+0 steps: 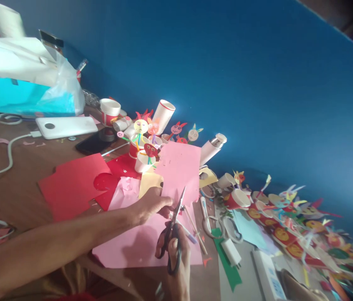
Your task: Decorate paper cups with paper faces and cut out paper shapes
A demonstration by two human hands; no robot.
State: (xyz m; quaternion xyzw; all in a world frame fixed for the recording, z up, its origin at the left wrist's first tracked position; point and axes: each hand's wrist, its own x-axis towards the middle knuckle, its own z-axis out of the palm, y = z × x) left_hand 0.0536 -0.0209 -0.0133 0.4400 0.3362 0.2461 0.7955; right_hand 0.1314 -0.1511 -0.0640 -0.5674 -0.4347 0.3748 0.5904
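Both clamp: left fingers [163, 202] pink paper [180, 169] at its lower edge, right fingers [173, 247] scissors [174, 226].

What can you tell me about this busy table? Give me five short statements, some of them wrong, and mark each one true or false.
1. The right hand holds scissors with black handles. True.
2. The left hand holds a paper cup. False: the left hand holds a pink sheet.
3. The wall behind the table is blue. True.
4. In the picture, the red paper lies to the right of both hands. False: the red paper lies to the left of them.
5. A white cable is plugged into a white slab-shaped device. True.
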